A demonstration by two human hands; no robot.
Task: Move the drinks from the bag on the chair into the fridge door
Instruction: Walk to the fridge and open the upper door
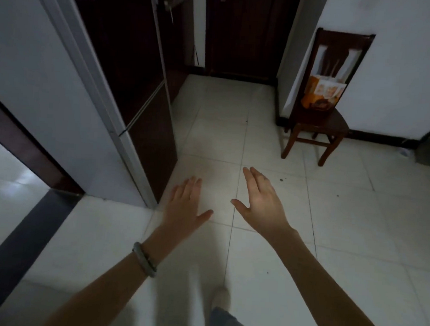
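Bag on chair — both hands outstretched, empty.

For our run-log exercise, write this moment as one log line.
left hand: open, empty | right hand: open, empty | bag: on chair | fridge: doors shut | drinks: none moved
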